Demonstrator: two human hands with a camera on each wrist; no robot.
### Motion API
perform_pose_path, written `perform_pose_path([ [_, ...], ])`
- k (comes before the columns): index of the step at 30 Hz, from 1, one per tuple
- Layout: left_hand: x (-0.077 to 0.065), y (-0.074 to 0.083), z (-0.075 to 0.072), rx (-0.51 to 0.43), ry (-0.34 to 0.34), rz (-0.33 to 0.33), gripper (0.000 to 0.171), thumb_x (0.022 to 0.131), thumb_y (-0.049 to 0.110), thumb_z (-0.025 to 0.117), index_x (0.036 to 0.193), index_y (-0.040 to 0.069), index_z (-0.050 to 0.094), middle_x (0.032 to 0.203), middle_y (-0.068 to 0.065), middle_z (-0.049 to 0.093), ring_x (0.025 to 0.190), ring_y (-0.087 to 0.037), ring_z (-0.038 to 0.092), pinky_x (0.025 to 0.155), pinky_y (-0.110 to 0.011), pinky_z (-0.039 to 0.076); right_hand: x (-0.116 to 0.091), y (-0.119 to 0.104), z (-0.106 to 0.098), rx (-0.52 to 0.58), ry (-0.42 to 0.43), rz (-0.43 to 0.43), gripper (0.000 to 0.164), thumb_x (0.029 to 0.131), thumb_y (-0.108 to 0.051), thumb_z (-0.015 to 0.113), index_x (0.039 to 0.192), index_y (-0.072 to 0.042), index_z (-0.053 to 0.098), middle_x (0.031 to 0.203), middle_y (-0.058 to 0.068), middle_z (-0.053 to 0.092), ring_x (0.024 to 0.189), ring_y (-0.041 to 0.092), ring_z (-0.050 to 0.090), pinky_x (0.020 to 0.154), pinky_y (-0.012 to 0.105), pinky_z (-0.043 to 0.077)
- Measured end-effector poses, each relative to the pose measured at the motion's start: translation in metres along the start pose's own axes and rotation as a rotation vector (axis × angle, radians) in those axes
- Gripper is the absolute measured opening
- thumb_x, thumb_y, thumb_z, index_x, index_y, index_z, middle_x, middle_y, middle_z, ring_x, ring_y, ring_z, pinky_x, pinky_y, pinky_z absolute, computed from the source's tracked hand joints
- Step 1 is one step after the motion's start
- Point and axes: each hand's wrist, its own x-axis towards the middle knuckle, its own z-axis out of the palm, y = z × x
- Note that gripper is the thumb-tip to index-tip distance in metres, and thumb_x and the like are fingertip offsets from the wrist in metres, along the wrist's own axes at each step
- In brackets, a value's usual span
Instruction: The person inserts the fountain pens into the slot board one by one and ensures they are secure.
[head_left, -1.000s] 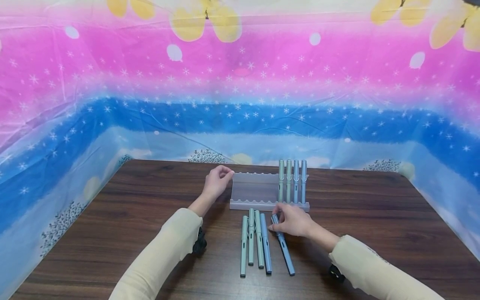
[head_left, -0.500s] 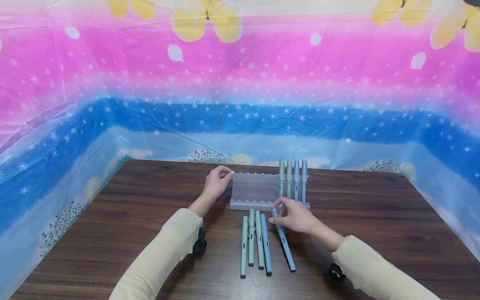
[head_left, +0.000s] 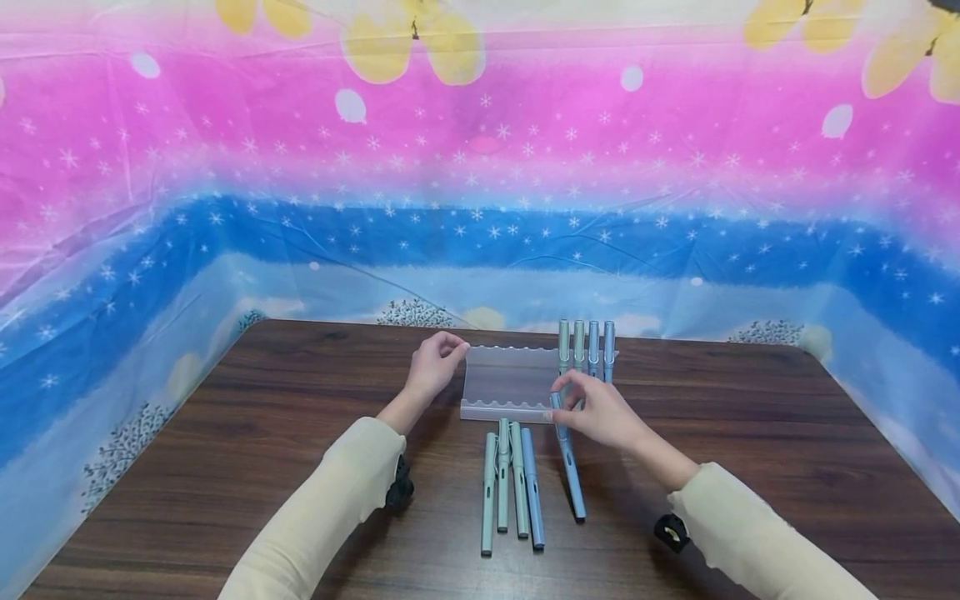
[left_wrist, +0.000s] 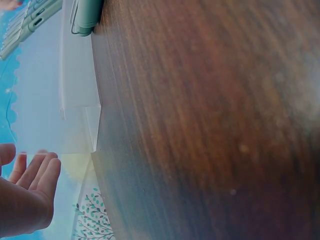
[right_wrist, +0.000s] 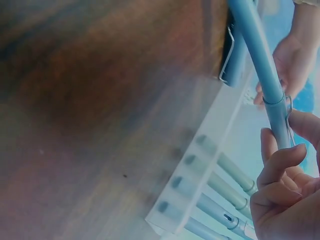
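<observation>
r hand (head_left: 596, 412): thumb & fingers pinch the held pen (head_left: 568, 467), blue, near its cap end. it's tilted, cap end up at the rack's front edge, other end down twd the wearer, over the table just in front of the rack; can't tell if the low end touches. in the r wrist view the metal clip is on the finger side of the cap, other fingers curled close by.

l hand (head_left: 432, 364): thumb & index pinch the upper l corner of the rack (head_left: 510, 375); in the l wrist view the fingertips are at its end edge.

rack is frosted, see-thru, w/ wavy notches along back & front edges. at its r end 4 pens stand side by side, leaning on the back, caps up: 2 green pens (head_left: 564, 342), then 2 blue pens (head_left: 594, 342) on the far r. r hand partly covers their lower parts in the head view.

in front of the rack, l of the held pen, 3 more green ones (head_left: 502, 479) & 1 blue one (head_left: 532, 492) lie in a loose row, caps twd the rack, blue on the r.

table (head_left: 750, 433) is dark wood. cream sleeves (head_left: 315, 517), black gadget (head_left: 400, 483) at each wrist. pink/blue backdrop (head_left: 480, 233) w/ snowflakes behind.
</observation>
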Motion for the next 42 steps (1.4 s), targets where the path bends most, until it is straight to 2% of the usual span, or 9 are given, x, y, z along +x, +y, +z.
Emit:
perform_pose_path([
  [11, 0.0, 0.0, 0.0, -0.012, -0.002, -0.001, 0.017, 0.088, 0.018, 0.055, 0.094, 0.002, 0.058, 0.097, -0.014, 0.062, 0.094, -0.025, 0.056, 0.079, -0.038, 0.044, 0.008, -0.006, -0.016, -0.015, 0.074, 0.006, 0.031, 0.079, -0.021, 0.067, 0.103, -0.009, 0.053, 0.073, 0.0, 0.058, 0.051, 0.016, 0.048, 0.047, 0.031, 0.039],
  [24, 0.0, 0.003, 0.0, 0.015, 0.011, 0.034, 0.017, 0.087, 0.016, 0.056, 0.092, 0.001, 0.058, 0.094, -0.015, 0.063, 0.091, -0.027, 0.058, 0.076, -0.037, 0.045, 0.024, -0.013, -0.032, -0.071, 0.137, 0.059, 0.032, 0.079, -0.025, 0.066, 0.104, -0.011, 0.051, 0.079, 0.003, 0.059, 0.061, 0.018, 0.054, 0.052, 0.033, 0.042],
  [31, 0.0, 0.002, -0.001, 0.006, 0.011, 0.024, 0.017, 0.087, 0.017, 0.056, 0.092, 0.001, 0.058, 0.094, -0.015, 0.063, 0.091, -0.026, 0.058, 0.078, -0.037, 0.045, 0.031, -0.015, -0.035, -0.109, 0.168, 0.085, 0.034, 0.08, -0.03, 0.064, 0.106, -0.013, 0.051, 0.085, 0.006, 0.06, 0.065, 0.018, 0.054, 0.055, 0.033, 0.042],
  [42, -0.001, 0.002, -0.001, 0.007, 0.002, 0.017, 0.017, 0.088, 0.018, 0.055, 0.092, 0.001, 0.058, 0.095, -0.014, 0.063, 0.091, -0.026, 0.057, 0.077, -0.038, 0.044, 0.041, -0.02, -0.041, -0.133, 0.242, 0.066, 0.037, 0.082, -0.031, 0.062, 0.11, -0.011, 0.051, 0.084, 0.006, 0.06, 0.061, 0.018, 0.054, 0.052, 0.033, 0.042],
])
